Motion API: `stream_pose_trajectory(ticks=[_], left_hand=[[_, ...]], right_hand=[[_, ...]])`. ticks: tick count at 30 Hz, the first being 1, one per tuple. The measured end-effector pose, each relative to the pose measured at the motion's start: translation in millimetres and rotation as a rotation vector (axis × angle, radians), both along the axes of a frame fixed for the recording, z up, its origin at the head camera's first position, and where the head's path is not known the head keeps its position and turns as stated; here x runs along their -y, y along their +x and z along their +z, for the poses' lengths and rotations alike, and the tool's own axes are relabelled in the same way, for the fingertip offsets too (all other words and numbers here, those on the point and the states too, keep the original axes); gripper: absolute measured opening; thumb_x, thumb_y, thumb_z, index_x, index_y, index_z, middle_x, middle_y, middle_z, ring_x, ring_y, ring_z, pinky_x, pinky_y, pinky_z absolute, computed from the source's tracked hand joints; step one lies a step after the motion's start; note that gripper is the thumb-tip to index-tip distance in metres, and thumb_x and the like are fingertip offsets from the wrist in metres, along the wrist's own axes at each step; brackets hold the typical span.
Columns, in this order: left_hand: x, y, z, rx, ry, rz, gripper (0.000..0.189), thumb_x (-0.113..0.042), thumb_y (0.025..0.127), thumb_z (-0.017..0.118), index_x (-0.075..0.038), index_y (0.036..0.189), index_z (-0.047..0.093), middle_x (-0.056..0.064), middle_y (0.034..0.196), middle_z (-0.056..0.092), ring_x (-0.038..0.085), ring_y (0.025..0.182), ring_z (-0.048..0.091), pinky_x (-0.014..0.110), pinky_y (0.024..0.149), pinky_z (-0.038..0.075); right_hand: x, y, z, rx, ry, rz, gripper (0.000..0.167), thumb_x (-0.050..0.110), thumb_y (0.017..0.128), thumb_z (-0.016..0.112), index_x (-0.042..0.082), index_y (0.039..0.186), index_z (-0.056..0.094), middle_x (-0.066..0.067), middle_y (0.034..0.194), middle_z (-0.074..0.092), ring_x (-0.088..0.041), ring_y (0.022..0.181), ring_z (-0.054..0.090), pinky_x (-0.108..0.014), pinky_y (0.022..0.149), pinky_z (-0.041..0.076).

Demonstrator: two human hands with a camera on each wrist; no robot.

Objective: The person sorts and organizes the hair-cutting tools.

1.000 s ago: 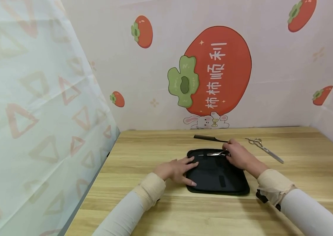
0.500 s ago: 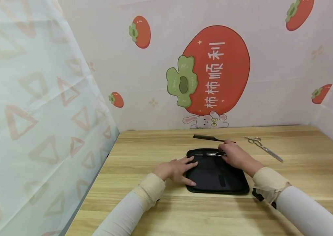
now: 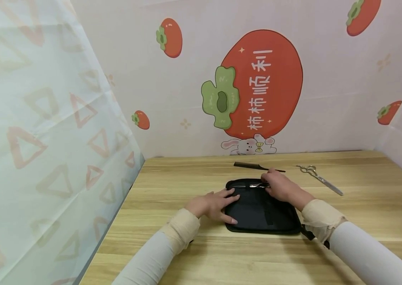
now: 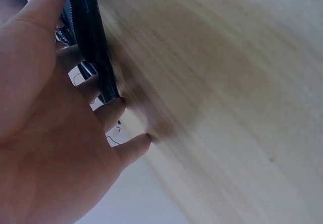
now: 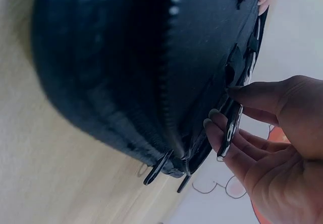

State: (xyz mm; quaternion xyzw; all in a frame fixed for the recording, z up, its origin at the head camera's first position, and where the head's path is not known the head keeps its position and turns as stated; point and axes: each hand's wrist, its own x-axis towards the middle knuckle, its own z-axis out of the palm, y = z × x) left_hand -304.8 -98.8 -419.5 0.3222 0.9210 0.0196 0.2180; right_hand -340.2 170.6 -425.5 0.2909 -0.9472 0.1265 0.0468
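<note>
A black zippered case [image 3: 249,211] lies on the wooden table, its dark inner face up. My left hand [image 3: 217,206] rests on the case's left edge with the fingers spread; in the left wrist view, fingertips [image 4: 112,112] touch its black rim. Along the far edge of the case lies a pair of silver scissors [image 3: 257,185], blades pointing left and passing under a small black elastic loop [image 3: 247,185]. My right hand [image 3: 281,187] pinches the scissors at the handle end. The right wrist view shows the handles [image 5: 231,132] between thumb and fingers, with the rings partly hidden.
Behind the case lies a black tail comb [image 3: 249,165]. To its right is a second pair of silver scissors [image 3: 320,179] with a toothed blade. A zip pull [image 5: 157,168] hangs at the case's corner. A patterned cloth wall [image 3: 172,87] stands behind the table.
My right hand has moved left with the scissors, so their blades reach farther through the elastic loop and lie closer along the far edge. My left hand has stayed put.
</note>
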Motion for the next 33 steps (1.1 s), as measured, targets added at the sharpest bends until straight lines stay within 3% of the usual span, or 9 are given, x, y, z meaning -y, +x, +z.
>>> stream_pose_trajectory(ticks=[17, 26, 33], left_hand=[[0.2, -0.3, -1.3, 0.007, -0.004, 0.005, 0.089, -0.065, 0.094, 0.061, -0.029, 0.165, 0.019, 0.0, 0.172, 0.008, 0.024, 0.158, 0.007, 0.053, 0.125, 0.013], [-0.9, 0.9, -0.2, 0.013, -0.004, 0.003, 0.09, -0.065, 0.094, 0.06, -0.029, 0.165, 0.019, 0.0, 0.172, 0.008, 0.023, 0.158, 0.006, 0.054, 0.125, 0.013], [-2.5, 0.2, -1.5, 0.004, -0.006, 0.012, 0.089, -0.065, 0.094, 0.06, -0.029, 0.165, 0.02, 0.0, 0.172, 0.009, 0.023, 0.158, 0.007, 0.053, 0.125, 0.014]], right_hand=[[7.0, 0.2, 3.6, 0.069, -0.021, -0.011, 0.022, -0.002, 0.09, 0.072, -0.005, 0.11, 0.067, -0.02, 0.102, 0.058, -0.032, 0.09, 0.059, -0.048, 0.079, 0.053], [7.5, -0.5, 0.4, 0.068, -0.011, -0.044, 0.021, 0.001, 0.09, 0.073, -0.004, 0.11, 0.067, -0.019, 0.101, 0.057, -0.031, 0.087, 0.06, -0.047, 0.078, 0.054], [10.8, -0.4, -0.9, 0.013, 0.02, -0.07, 0.02, 0.002, 0.09, 0.073, -0.002, 0.109, 0.068, -0.019, 0.1, 0.059, -0.031, 0.086, 0.062, -0.048, 0.078, 0.055]])
